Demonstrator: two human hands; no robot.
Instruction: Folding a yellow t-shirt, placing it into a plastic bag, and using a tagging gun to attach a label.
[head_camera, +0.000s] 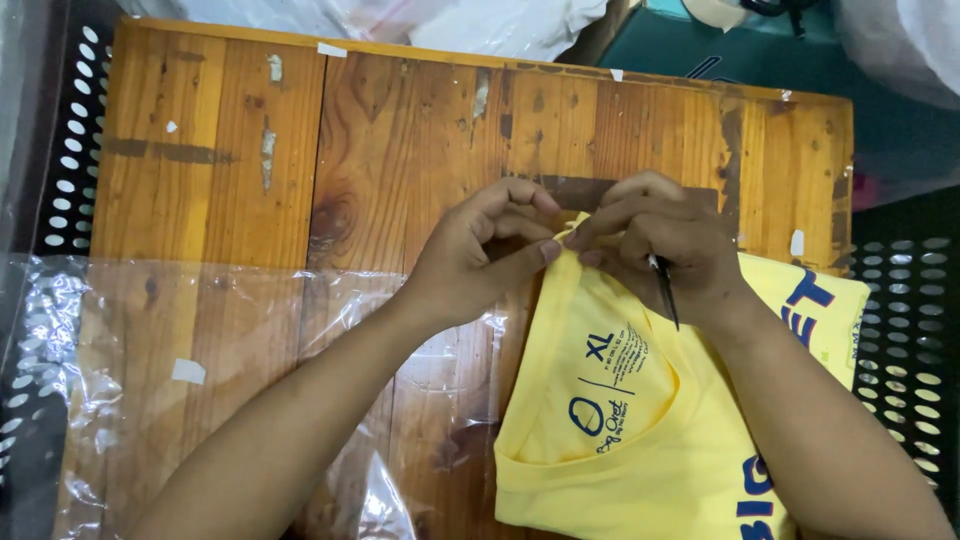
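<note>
A yellow shirt lies on the wooden board, its collar toward the person and its far edge drawn up to where both hands meet, so the fabric there is lifted slightly off the wood and pulled taut for close work. The left hand comes in from the lower left, wrist bent, thumb and forefinger pinching the edge of the cloth while the other fingers curl loosely above. The right hand comes in from the lower right, arm resting across the shirt; its fingertips pinch the same edge just beside the left hand's, and a thin dark tool is tucked under the palm, tip pointing back toward the person, seemingly parked while the fingers do the gripping. A clear plastic bag lies flat on the board to the left, partly under the left forearm.
</note>
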